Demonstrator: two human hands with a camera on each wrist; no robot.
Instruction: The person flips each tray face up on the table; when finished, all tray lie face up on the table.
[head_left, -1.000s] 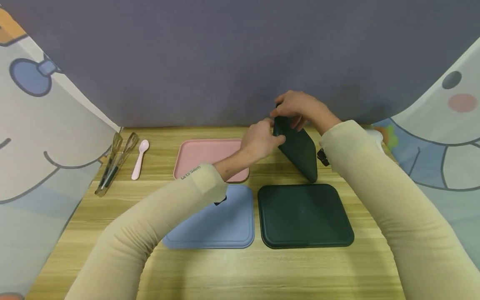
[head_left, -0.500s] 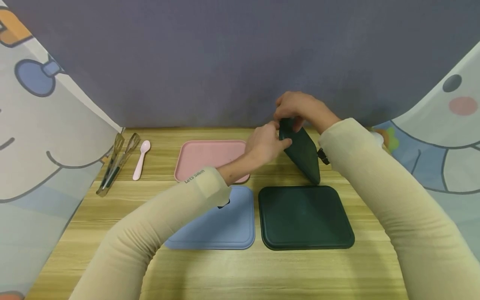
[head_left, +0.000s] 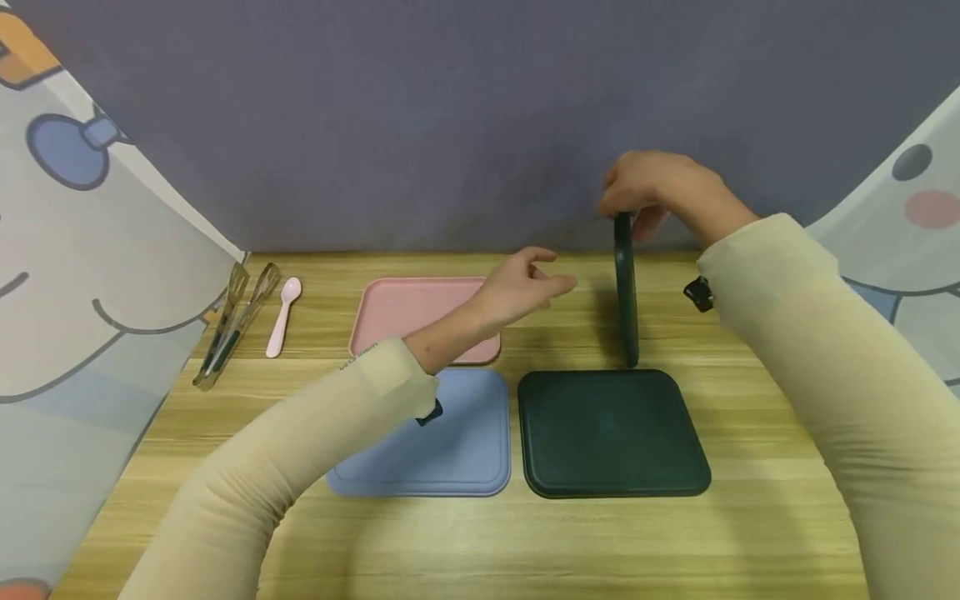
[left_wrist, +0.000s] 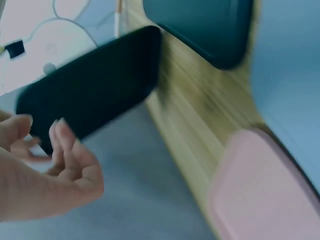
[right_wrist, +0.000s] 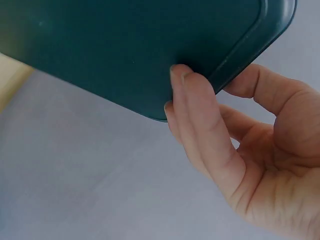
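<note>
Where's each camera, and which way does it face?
Head: on the head, facing forward and down at the table; left hand, right hand and both sleeves show.
Left wrist: on that wrist, facing the raised dark green tray; left hand shows.
Right wrist: on that wrist, facing the tray, right hand gripping it.
Wrist views share the tray.

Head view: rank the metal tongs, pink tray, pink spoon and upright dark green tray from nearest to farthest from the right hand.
1. Upright dark green tray: held in the right hand.
2. Pink tray: left of it.
3. Pink spoon: left of the pink tray.
4. Metal tongs: at far left.
</note>
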